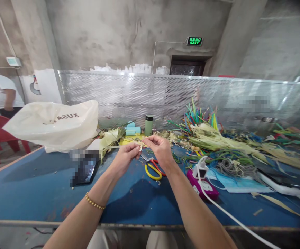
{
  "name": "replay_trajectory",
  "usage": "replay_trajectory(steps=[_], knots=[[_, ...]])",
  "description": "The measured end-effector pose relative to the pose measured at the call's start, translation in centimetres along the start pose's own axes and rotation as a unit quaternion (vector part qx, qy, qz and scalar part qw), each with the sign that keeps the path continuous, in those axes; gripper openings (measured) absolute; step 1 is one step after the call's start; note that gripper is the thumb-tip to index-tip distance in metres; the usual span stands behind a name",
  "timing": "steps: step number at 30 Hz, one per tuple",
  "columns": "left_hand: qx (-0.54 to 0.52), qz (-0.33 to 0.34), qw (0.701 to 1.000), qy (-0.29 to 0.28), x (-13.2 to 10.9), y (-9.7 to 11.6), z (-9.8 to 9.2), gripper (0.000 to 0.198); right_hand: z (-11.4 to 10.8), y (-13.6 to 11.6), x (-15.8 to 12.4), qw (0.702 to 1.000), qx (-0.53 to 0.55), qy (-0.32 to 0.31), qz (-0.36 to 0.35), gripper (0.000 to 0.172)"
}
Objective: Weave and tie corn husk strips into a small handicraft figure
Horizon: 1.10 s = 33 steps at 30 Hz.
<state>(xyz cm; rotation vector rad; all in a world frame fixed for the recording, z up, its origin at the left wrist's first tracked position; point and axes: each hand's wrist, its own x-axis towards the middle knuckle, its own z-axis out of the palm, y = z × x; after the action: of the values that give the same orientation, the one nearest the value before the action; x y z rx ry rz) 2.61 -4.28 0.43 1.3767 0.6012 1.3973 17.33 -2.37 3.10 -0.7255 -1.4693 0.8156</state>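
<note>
My left hand (pixel 127 155) and my right hand (pixel 159 148) meet above the middle of the table, both with fingers pinched. Between their fingertips is a small pale strip of husk (pixel 141 147), partly covered by the fingers. A longer thin pale end seems to stick out to the left of my left hand. Just below my hands lie scissors (pixel 153 171) with yellow and red handles, beside my right wrist. Behind my left hand is a loose pale husk piece (pixel 110 140).
A white plastic bag (pixel 61 128) and a phone (pixel 86 169) lie on the left of the blue table (pixel 136 204). A green bottle (pixel 148 125) stands behind my hands. To the right are dried husks (pixel 214 138), coloured stems, grey cord (pixel 234 167), and a purple power strip (pixel 203 186) with a white cable.
</note>
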Motion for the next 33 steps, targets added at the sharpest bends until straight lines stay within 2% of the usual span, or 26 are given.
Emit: replay_trajectory(steps=[8, 11, 15, 19, 23, 27, 30, 33], knots=[[0.073, 0.038, 0.997, -0.003, 0.1, 0.0, -0.1, 0.024, 0.2, 0.4, -0.1, 0.998, -0.047, -0.023, -0.041, 0.018], [0.112, 0.048, 0.993, 0.003, -0.1, 0.3, 0.0, 0.024, 0.1, 0.4, -0.2, 0.987, -0.114, -0.036, -0.107, 0.012], [0.152, 0.044, 0.987, -0.019, -0.2, 0.8, -0.1, 0.025, -0.2, 0.2, -0.3, 0.951, -0.211, -0.054, -0.222, 0.009], [0.187, 0.058, 0.980, -0.032, -0.2, 1.2, -0.1, 0.029, -0.3, 0.0, -0.3, 0.922, -0.241, -0.080, -0.292, 0.009], [0.177, 0.070, 0.980, -0.050, -0.2, 1.2, -0.2, 0.033, -0.2, -0.2, -0.5, 0.931, -0.219, -0.090, -0.278, 0.009], [0.135, 0.068, 0.988, -0.018, -0.2, 0.8, -0.3, 0.028, -0.5, -0.5, -0.3, 0.959, -0.162, -0.028, -0.229, 0.009], [0.091, 0.057, 0.994, 0.012, -0.1, 0.6, -0.5, 0.026, -0.8, -0.5, 0.0, 0.961, -0.173, 0.008, -0.217, 0.012], [0.068, 0.037, 0.997, 0.013, 0.0, 0.4, -0.7, 0.026, -0.8, -0.3, 0.1, 0.956, -0.200, -0.011, -0.214, 0.011]])
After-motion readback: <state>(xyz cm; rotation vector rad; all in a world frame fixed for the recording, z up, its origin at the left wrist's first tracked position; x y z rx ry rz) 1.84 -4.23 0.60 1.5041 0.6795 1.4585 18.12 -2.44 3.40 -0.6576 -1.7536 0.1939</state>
